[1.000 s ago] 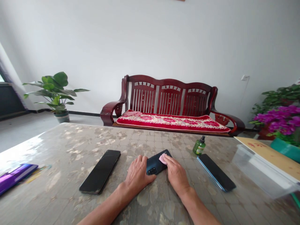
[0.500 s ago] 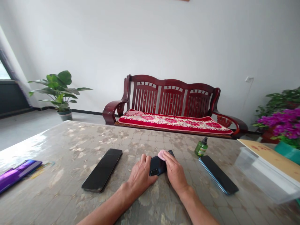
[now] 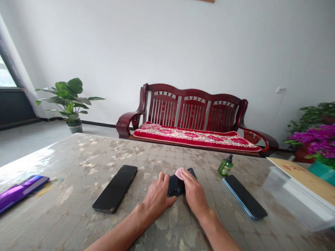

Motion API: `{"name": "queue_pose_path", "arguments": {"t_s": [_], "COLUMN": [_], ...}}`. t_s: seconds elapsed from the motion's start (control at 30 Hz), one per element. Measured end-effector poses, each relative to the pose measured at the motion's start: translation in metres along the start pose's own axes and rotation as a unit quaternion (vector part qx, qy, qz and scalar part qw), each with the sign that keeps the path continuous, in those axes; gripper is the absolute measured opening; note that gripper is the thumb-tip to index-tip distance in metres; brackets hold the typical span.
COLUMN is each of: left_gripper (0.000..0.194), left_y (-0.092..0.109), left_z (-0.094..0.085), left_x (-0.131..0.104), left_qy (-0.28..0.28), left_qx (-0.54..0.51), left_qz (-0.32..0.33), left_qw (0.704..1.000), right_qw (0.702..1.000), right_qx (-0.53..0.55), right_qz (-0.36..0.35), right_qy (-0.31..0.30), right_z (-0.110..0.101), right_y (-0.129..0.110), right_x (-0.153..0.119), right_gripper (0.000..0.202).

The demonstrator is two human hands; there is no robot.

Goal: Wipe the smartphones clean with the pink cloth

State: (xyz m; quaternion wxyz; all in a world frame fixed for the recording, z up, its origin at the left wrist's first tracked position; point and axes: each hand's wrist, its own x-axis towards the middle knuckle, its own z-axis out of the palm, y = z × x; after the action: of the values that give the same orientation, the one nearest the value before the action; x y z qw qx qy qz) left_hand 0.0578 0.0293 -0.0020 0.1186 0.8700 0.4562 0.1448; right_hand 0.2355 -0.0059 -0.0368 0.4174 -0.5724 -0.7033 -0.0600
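A dark blue phone [image 3: 175,186] lies back side up on the table in front of me, its camera block near the left end. My left hand [image 3: 157,191] grips that end, fingers along the far edge and thumb at the near edge. Under the fingers of my right hand [image 3: 195,192] a small pink cloth [image 3: 179,173] is pressed against the phone's back. The palm of that hand hides part of the phone's right side. To the left lies a black phone [image 3: 115,189]; on the right is another dark phone with a blue edge [image 3: 244,197].
A green spray bottle [image 3: 225,166] stands behind the right phone. At the right edge sits a clear plastic box [image 3: 288,198] with a tan paper item [image 3: 300,174] on top. A shiny purple phone [image 3: 22,193] lies far left. Beyond the table is a red wooden bench [image 3: 193,108].
The cloth under my right hand has slid slightly left along the phone's back. My left hand keeps its hold. The whole view has shifted a little.
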Motion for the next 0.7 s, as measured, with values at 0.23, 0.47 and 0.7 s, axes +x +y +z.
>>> {"name": "queue_pose_path", "arguments": {"t_s": [0.23, 0.47, 0.7], "left_gripper": [0.041, 0.042, 0.042], "left_y": [-0.0008, -0.0014, -0.0025], "left_z": [-0.0019, -0.0017, -0.0017], "left_x": [0.0013, 0.0019, 0.0014], "left_qy": [-0.023, -0.028, -0.016], "left_qx": [0.013, 0.009, 0.004], "left_qz": [0.003, -0.006, -0.007], "left_qw": [1.0, 1.0, 1.0], "right_qw": [1.0, 0.997, 0.997], "right_qx": [-0.001, -0.016, -0.052], "right_qz": [-0.003, -0.007, -0.002], "right_qy": [-0.029, -0.076, -0.061], "right_z": [0.0016, -0.002, -0.0067], "right_y": [0.0011, -0.0029, 0.0009], "right_x": [-0.0002, -0.002, 0.0002], "right_gripper": [0.046, 0.051, 0.047]}}
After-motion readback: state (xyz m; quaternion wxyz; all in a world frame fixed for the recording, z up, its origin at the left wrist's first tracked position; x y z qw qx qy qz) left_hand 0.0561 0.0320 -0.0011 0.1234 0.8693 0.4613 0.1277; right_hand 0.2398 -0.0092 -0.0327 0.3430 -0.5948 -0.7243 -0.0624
